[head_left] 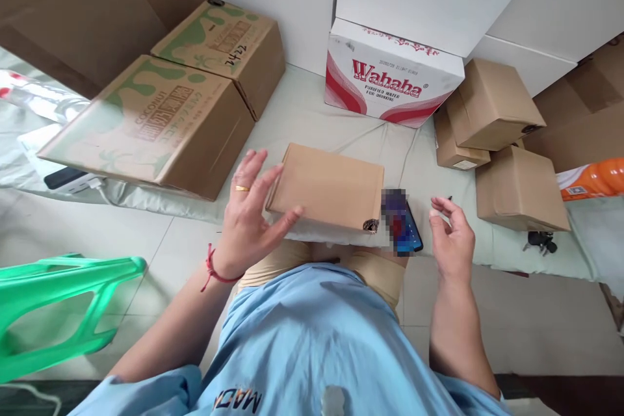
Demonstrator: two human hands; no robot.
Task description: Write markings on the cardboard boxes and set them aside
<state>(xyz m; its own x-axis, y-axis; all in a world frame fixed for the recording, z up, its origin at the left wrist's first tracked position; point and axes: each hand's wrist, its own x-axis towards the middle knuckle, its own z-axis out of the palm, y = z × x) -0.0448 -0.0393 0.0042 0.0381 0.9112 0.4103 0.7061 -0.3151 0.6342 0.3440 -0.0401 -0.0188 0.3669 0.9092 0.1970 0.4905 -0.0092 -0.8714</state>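
A plain brown cardboard box [331,185] lies closed near the front edge of the cloth-covered surface, with a dark torn-looking mark at its near right corner. My left hand [251,214] is open at the box's left end, fingers spread and the thumb over its near left corner; whether it touches the box I cannot tell. Right of the box, my right hand [452,234] hovers with thumb and fingers pinched. A small dark tip shows beyond its fingers, too small to name. Between box and right hand lies a smartphone [413,234], its screen partly blurred out.
Large printed cartons [195,123] stand at left, beside a white device with a cable [73,179]. A Wahaha water carton [390,78] is at the back. Small brown boxes [517,188], keys [540,242] and an orange bottle [595,179] sit right. A green stool [104,286] stands below left.
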